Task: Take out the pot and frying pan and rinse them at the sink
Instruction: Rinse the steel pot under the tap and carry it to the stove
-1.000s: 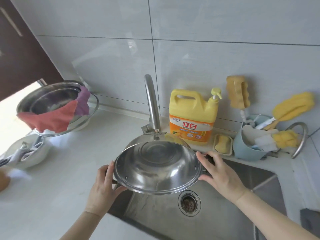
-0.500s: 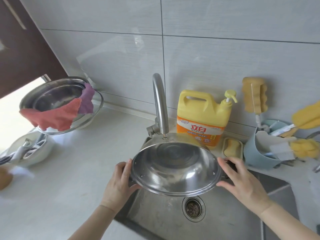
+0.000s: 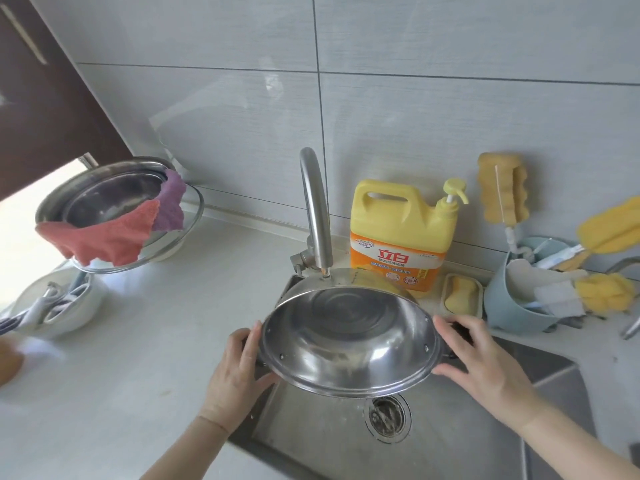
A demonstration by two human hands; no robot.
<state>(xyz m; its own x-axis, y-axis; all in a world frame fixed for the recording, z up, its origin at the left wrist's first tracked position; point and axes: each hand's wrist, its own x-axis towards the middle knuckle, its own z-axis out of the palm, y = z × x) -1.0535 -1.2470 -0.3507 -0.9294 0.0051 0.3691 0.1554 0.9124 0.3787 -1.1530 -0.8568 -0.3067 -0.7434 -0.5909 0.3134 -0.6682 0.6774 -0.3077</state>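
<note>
Now both hands tilt pot [image 3: 349,327] over sink [image 3: 519,410].

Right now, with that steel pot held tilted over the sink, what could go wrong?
The pot is tipped toward the person, so water could spill forward onto the counter. Its far rim sits close under the faucet and might knock it. The left hand and right hand grip only the sides; wet metal could slip.

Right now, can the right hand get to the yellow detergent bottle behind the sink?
Probably not at once: the right hand holds the pot, as does the left hand. The detergent bottle itself stands unblocked.
</note>
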